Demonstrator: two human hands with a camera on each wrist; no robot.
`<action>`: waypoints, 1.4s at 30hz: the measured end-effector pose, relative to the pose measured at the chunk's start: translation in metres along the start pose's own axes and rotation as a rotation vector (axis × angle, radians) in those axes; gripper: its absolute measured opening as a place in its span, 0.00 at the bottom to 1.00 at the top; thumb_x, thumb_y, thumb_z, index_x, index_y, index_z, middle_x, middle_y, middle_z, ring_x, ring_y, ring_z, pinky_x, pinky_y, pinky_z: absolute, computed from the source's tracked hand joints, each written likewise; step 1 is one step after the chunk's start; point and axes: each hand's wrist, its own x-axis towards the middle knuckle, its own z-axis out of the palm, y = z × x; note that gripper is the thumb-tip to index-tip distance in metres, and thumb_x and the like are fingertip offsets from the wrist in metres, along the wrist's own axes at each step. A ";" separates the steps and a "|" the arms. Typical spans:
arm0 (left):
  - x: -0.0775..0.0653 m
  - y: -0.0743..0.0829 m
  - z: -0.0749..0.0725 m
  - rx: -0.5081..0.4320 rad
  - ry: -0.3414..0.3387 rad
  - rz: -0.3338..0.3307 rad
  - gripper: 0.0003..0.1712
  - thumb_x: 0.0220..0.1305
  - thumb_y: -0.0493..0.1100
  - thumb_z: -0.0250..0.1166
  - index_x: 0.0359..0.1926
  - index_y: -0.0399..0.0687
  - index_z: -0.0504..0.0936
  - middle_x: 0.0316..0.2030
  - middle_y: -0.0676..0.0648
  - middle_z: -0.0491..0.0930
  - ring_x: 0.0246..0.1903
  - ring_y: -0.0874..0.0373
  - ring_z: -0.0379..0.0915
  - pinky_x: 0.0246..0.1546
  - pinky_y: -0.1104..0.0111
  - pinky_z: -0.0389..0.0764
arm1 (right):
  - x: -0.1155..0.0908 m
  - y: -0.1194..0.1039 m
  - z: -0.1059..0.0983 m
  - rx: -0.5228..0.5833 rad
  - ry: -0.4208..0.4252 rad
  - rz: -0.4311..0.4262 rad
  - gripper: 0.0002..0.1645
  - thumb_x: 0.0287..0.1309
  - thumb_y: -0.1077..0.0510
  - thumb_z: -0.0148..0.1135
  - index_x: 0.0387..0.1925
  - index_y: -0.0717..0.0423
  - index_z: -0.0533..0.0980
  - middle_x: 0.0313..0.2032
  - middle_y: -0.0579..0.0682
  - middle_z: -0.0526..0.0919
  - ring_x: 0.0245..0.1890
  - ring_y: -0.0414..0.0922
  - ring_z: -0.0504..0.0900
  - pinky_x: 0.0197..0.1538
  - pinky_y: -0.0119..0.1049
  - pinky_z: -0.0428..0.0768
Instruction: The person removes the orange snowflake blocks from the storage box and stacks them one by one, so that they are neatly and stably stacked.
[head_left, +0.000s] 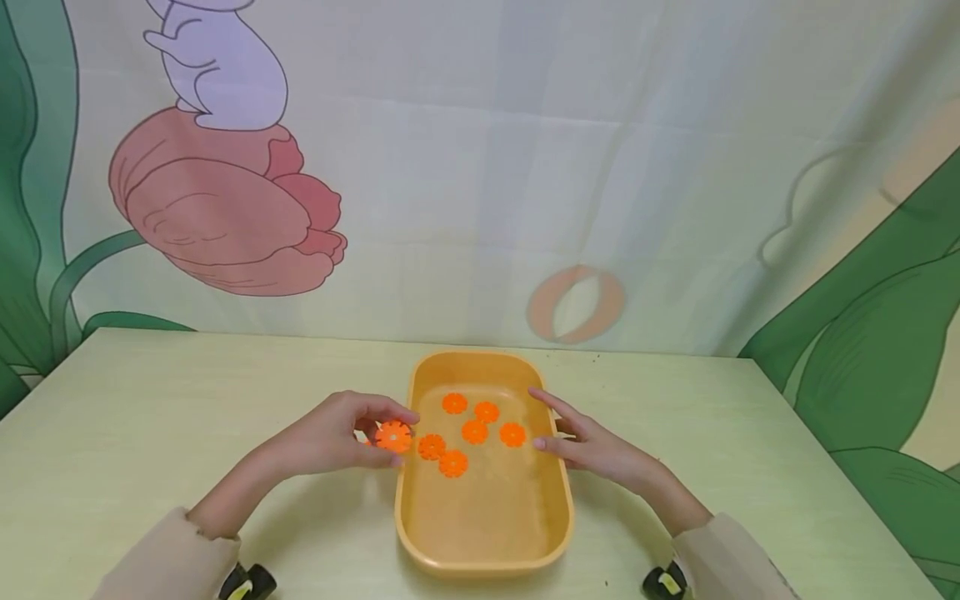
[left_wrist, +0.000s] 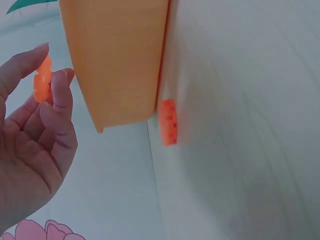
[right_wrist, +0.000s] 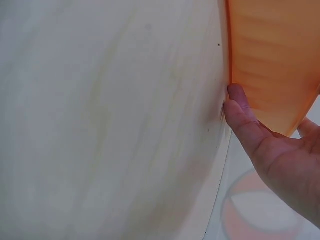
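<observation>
A yellow-orange plastic tray [head_left: 483, 568] with rounded corners stands on the table. Inside it lie several orange, notched, flower-shaped discs [head_left: 513, 434]. At the tray's left rim, my left hand [head_left: 337, 437] pinches one more flower-shaped disc [left_wrist: 42, 80] between thumb and fingers, holding it upright. Another orange disc [left_wrist: 169, 122] is on the table by the tray's outer left wall, mostly hidden behind the left hand in the head view. My right hand [head_left: 600, 450] holds the tray's right side, with thumb and a finger over the rim and other fingers against the outer wall [right_wrist: 270, 60].
The pale table [head_left: 187, 400] extends to both sides of the tray. Behind it hangs a cloth [head_left: 480, 208] printed with a rabbit, a pink flower and green leaves. Small dark specks lie on the tabletop near the tray.
</observation>
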 end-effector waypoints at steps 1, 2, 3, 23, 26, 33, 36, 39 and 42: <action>0.000 -0.002 -0.001 -0.008 0.004 -0.009 0.22 0.47 0.44 0.71 0.45 0.44 0.79 0.39 0.50 0.80 0.33 0.59 0.72 0.36 0.68 0.75 | 0.000 0.000 0.000 0.001 0.001 0.001 0.43 0.59 0.49 0.56 0.70 0.40 0.45 0.58 0.65 0.65 0.47 0.49 0.76 0.47 0.41 0.76; -0.001 -0.003 -0.002 -0.017 0.009 -0.019 0.21 0.47 0.44 0.71 0.44 0.44 0.79 0.38 0.51 0.80 0.32 0.58 0.72 0.35 0.68 0.75 | 0.000 0.000 0.000 0.003 -0.002 -0.002 0.44 0.59 0.49 0.56 0.70 0.41 0.44 0.57 0.65 0.65 0.47 0.50 0.76 0.47 0.41 0.76; -0.002 -0.004 -0.002 -0.021 0.014 -0.030 0.21 0.47 0.43 0.71 0.43 0.45 0.78 0.36 0.51 0.80 0.32 0.57 0.72 0.35 0.67 0.75 | 0.000 0.000 0.000 0.003 -0.002 -0.001 0.44 0.59 0.49 0.56 0.70 0.41 0.44 0.57 0.65 0.65 0.47 0.50 0.76 0.47 0.41 0.76; 0.003 -0.037 -0.006 0.232 0.067 -0.085 0.20 0.44 0.38 0.71 0.43 0.40 0.83 0.36 0.52 0.81 0.32 0.59 0.68 0.28 0.72 0.70 | -0.001 0.001 0.000 -0.010 0.009 0.011 0.44 0.59 0.48 0.57 0.70 0.39 0.45 0.58 0.63 0.66 0.49 0.50 0.75 0.49 0.43 0.75; 0.006 -0.038 -0.004 0.230 0.044 -0.102 0.20 0.43 0.39 0.72 0.42 0.41 0.83 0.35 0.52 0.81 0.32 0.59 0.68 0.28 0.72 0.71 | -0.001 0.001 0.000 -0.010 0.007 0.008 0.44 0.59 0.48 0.57 0.70 0.40 0.45 0.58 0.63 0.65 0.50 0.50 0.75 0.50 0.44 0.75; 0.012 -0.039 -0.002 0.245 -0.005 -0.146 0.21 0.40 0.41 0.75 0.40 0.43 0.84 0.34 0.54 0.81 0.31 0.59 0.68 0.31 0.70 0.71 | 0.000 0.001 -0.001 -0.017 0.003 -0.001 0.44 0.59 0.48 0.56 0.70 0.39 0.45 0.58 0.63 0.66 0.49 0.50 0.75 0.50 0.44 0.74; 0.014 -0.039 0.000 0.256 -0.019 -0.149 0.21 0.39 0.41 0.75 0.39 0.43 0.84 0.34 0.54 0.81 0.29 0.60 0.67 0.30 0.70 0.71 | 0.001 0.001 -0.001 -0.021 0.001 -0.003 0.43 0.59 0.48 0.56 0.70 0.39 0.45 0.57 0.63 0.66 0.48 0.49 0.75 0.50 0.44 0.74; 0.015 -0.039 0.001 0.261 -0.025 -0.150 0.21 0.39 0.41 0.75 0.39 0.42 0.84 0.33 0.53 0.81 0.28 0.61 0.67 0.29 0.70 0.71 | 0.001 0.001 -0.001 -0.021 -0.002 -0.003 0.43 0.59 0.48 0.56 0.70 0.39 0.44 0.57 0.63 0.67 0.48 0.49 0.76 0.50 0.44 0.74; 0.016 -0.040 0.001 0.265 -0.030 -0.147 0.21 0.39 0.40 0.75 0.39 0.42 0.84 0.34 0.52 0.81 0.28 0.61 0.68 0.29 0.70 0.71 | 0.001 0.001 -0.001 -0.023 -0.002 -0.003 0.44 0.59 0.48 0.56 0.70 0.39 0.44 0.57 0.63 0.67 0.48 0.49 0.75 0.50 0.44 0.74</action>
